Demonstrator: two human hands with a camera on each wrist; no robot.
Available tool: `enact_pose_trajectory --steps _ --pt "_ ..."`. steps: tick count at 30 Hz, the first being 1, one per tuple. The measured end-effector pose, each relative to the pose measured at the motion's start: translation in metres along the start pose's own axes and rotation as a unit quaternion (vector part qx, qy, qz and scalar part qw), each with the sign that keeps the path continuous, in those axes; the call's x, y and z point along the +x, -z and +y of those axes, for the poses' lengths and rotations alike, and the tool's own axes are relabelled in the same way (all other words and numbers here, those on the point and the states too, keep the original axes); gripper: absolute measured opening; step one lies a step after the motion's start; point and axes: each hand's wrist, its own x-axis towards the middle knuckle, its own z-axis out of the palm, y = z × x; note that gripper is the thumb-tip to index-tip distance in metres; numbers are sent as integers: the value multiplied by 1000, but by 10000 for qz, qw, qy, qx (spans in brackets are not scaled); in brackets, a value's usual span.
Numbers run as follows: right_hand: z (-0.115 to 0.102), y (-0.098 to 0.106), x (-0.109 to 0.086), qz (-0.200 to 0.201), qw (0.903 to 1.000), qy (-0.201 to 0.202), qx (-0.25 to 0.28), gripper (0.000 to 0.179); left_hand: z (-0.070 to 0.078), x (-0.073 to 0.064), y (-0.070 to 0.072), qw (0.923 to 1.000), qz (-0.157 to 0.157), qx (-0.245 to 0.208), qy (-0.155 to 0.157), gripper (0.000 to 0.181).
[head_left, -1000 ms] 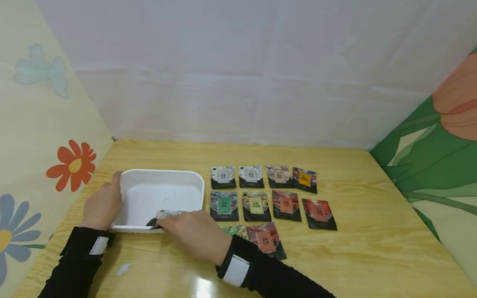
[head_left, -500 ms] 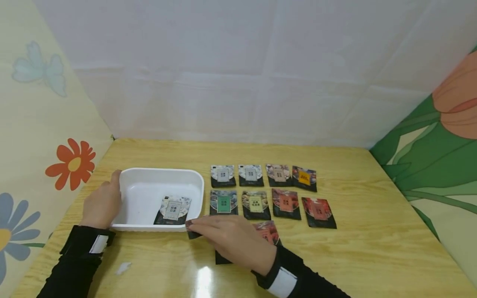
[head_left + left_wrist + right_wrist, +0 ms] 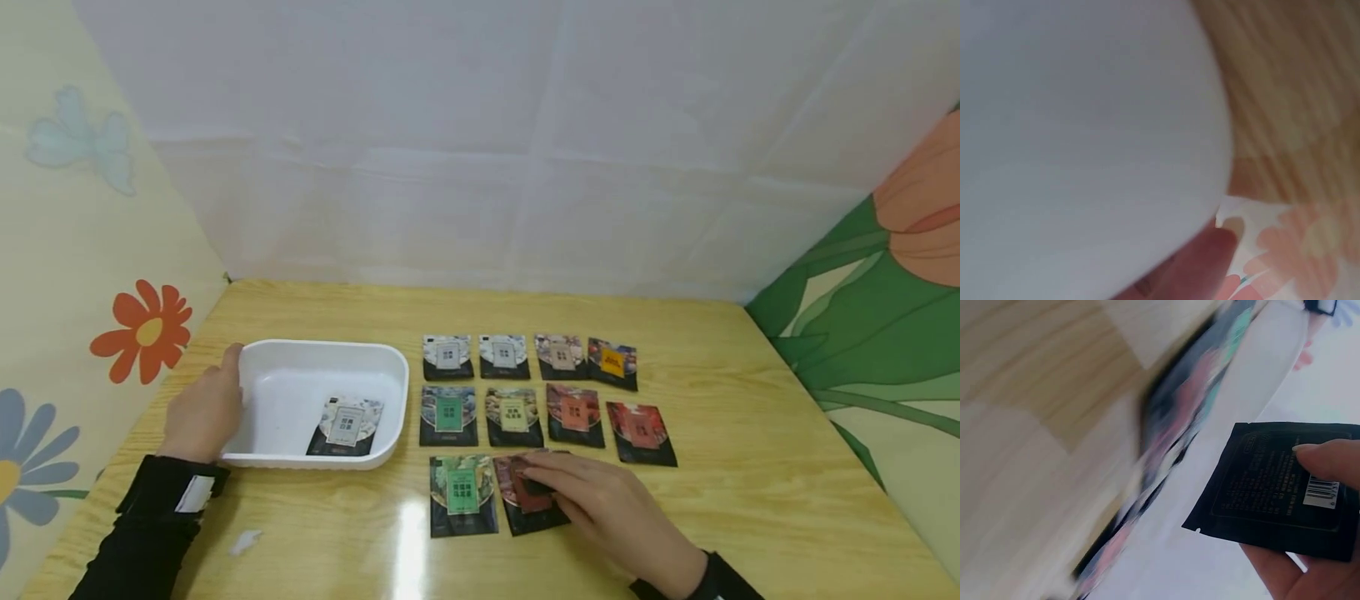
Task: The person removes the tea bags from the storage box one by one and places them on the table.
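Observation:
My left hand [image 3: 201,414] grips the left end of a white plastic tray [image 3: 276,408]; in the left wrist view the tray wall [image 3: 1085,137] hides most of that hand. A silver-labelled tea sachet [image 3: 345,427] lies in the tray's front right corner. My right hand [image 3: 615,512] pinches another tea sachet [image 3: 1260,481], its black barcoded back showing in the right wrist view. From the head view the fingers largely cover it. Beneath that hand lies a dark red sachet [image 3: 528,521], partly hidden, beside a green-labelled one [image 3: 462,496].
Two more rows of sachets lie behind, including a yellow-labelled one [image 3: 514,417], an orange-labelled one [image 3: 612,362] and a red one [image 3: 642,433] at the right end. A small white scrap [image 3: 244,542] is on the wooden table [image 3: 750,500], which a pale wall backs.
My right hand has let go of the silver-labelled sachet in the tray and moved right, holding another sachet, to above the front row. The left hand stays on the tray.

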Motion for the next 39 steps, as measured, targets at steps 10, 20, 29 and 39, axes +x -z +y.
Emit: enact_pose_trajectory --steps 10,20,29,39 --pt "18 13 -31 -569 9952 -609 -509 54 -9 -4 7 9999 -119 -38 56 67" --pt "31 15 -36 -2137 9665 -1364 405 47 -12 -6 6 9999 -117 -57 105 65" --pt "39 21 -43 -2591 9512 -1466 812 53 -7 -3 3 10000 -13 -65 -25 64" --pt "16 30 -15 -1972 9774 -738 199 42 -5 1 -2 9999 18 -133 -93 67"
